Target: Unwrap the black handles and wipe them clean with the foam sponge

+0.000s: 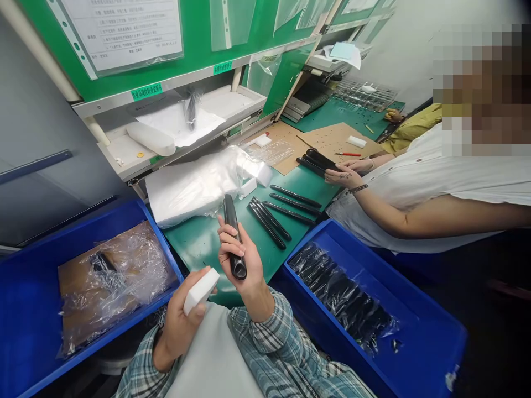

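Note:
My left hand [182, 318] is closed on a white foam block [201, 291], held low over my lap. In my right hand [244, 260] is a glossy black tube-shaped part [231, 213], tilted so that its hollow end faces me; the fingers wrap round its lower half. The block and the part are apart. Just right of my right hand, several black parts [269, 222] lie side by side on the green table mat [199, 243]. Farther right lie more slim black parts [295, 203], spaced apart.
Plastic bags [194, 185] lie at the back. A blue bin [161, 243] with film on cardboard stands left; another blue bin [431, 342] holds wrapped black parts. At right a co-worker's hands [346, 176] hold black parts near a red pen [349, 154]. A shelf [249, 108] overhangs the table.

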A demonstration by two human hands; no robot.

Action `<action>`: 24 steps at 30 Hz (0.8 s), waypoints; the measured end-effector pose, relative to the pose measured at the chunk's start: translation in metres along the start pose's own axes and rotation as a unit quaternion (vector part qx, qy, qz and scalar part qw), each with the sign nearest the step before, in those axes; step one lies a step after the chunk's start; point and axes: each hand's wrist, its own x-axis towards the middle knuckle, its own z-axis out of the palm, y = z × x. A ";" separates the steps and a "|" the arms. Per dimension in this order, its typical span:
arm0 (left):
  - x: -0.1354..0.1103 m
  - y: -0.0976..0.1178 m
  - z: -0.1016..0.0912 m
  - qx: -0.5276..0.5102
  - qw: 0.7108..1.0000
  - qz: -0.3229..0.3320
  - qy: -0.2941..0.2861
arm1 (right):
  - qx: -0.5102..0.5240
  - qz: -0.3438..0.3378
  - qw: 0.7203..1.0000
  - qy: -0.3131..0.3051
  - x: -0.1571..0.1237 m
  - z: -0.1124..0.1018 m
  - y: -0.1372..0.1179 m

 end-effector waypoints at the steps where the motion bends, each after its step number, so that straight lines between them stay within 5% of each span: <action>1: -0.001 -0.001 0.002 -0.037 0.999 -0.032 0.004 | 0.008 0.004 1.000 0.003 0.000 0.000 0.000; 6: 0.006 0.003 0.009 -0.259 0.953 -0.155 0.033 | -0.051 -0.008 0.999 0.014 -0.002 0.002 0.001; 11: 0.022 0.011 0.007 -0.380 0.894 -0.229 0.061 | -0.215 -0.108 0.971 0.019 -0.003 0.003 -0.002; 15: 0.026 0.008 0.002 -0.370 0.898 -0.229 0.066 | -0.300 -0.142 0.942 0.041 0.001 -0.001 -0.007; 20: 0.022 -0.003 -0.004 -0.353 0.914 -0.197 -0.024 | -0.338 -0.156 0.928 0.020 0.010 -0.012 -0.004; 24: 0.021 -0.002 -0.004 -0.297 0.926 -0.231 0.027 | -0.331 -0.170 0.928 0.008 0.014 -0.017 -0.001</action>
